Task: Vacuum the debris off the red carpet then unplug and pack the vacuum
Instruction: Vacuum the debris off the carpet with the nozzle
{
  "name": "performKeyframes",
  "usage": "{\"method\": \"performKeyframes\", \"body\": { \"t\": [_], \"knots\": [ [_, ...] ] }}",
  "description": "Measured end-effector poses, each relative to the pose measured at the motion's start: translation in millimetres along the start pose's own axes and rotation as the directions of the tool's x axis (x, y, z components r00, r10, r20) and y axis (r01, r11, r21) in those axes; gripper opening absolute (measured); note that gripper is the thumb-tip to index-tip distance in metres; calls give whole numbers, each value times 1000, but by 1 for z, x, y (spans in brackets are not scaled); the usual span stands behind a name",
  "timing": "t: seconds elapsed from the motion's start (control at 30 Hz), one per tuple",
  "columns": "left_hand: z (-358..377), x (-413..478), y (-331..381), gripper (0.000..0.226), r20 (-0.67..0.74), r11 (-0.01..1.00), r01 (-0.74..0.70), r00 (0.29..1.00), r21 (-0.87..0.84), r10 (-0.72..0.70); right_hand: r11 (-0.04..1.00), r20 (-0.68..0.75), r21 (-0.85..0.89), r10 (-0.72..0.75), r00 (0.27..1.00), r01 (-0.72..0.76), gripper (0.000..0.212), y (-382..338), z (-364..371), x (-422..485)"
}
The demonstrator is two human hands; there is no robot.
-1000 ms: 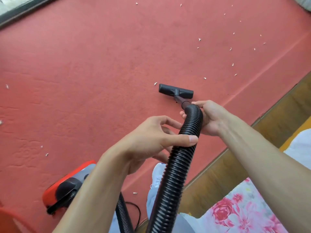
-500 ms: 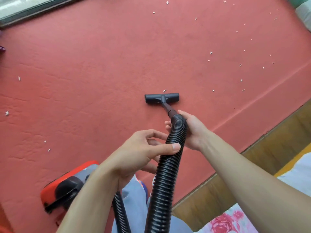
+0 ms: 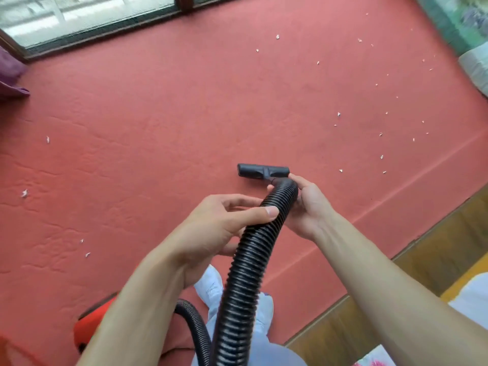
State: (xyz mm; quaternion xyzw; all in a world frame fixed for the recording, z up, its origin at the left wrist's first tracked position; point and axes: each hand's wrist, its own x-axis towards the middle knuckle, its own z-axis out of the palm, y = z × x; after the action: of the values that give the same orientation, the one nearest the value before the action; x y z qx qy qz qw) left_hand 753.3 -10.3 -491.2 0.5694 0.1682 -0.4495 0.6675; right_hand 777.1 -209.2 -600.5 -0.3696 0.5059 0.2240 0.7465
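Note:
A black ribbed vacuum hose (image 3: 245, 273) rises from the bottom of the view and bends down to a black floor nozzle (image 3: 261, 170) resting on the red carpet (image 3: 148, 133). My left hand (image 3: 219, 225) grips the hose just below the bend, thumb laid across the ribs. My right hand (image 3: 306, 204) grips the hose's end from the right, near the nozzle. The red vacuum body (image 3: 89, 326) sits at the lower left, mostly hidden by my left forearm. Several small white scraps (image 3: 381, 133) lie scattered on the carpet, mainly to the right of the nozzle.
A glazed door or window frame (image 3: 100, 27) runs along the top left. Purple cloth (image 3: 10, 75) lies at the left edge. The carpet ends at a wooden floor strip (image 3: 412, 273) on the right. Patterned fabric (image 3: 464, 19) sits at the top right. My white shoes (image 3: 211, 283) stand below the hose.
The nozzle has swung from angled to level on the carpet and passed over the scrap that lay by it. The view has tilted up, showing the window frame. Both hands keep their hold.

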Motion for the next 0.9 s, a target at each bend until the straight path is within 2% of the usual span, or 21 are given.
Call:
{"method": "performKeyframes", "body": {
  "t": [0.1, 0.23, 0.4, 0.57, 0.63, 0.8, 0.9],
  "knots": [
    [-18, -8, 36, 26, 17, 992, -40, 999, 118, 39, 994, -22, 100, 39, 999, -37, 39, -1, 12, -13],
    [-26, -7, 57, 19, 12, 967, -29, 1000, 252, 27, 993, -96, 78, 91, 991, -84, 32, 9, 23, -20],
    [-34, -2, 60, 32, 20, 998, 30, 999, 60, -31, 993, -43, 106, 59, 997, -54, 30, 11, 31, -13],
    [-39, 3, 66, 34, 76, 998, 30, 997, 55, -34, 990, -3, 137, 37, 999, -36, 63, 5, 31, -7],
    [-34, 7, 70, 34, 88, 998, 19, 996, 57, -24, 987, -3, 160, 30, 1000, -29, 66, 2, 27, -5],
    [-22, 33, 84, 33, 70, 988, 4, 997, 152, -15, 969, -36, 247, 3, 999, 6, 31, -20, 38, -1],
    [-11, 56, 92, 30, 39, 983, 13, 999, 184, -21, 954, -61, 298, -2, 998, 20, 36, -42, 43, 13]
  ]
}}
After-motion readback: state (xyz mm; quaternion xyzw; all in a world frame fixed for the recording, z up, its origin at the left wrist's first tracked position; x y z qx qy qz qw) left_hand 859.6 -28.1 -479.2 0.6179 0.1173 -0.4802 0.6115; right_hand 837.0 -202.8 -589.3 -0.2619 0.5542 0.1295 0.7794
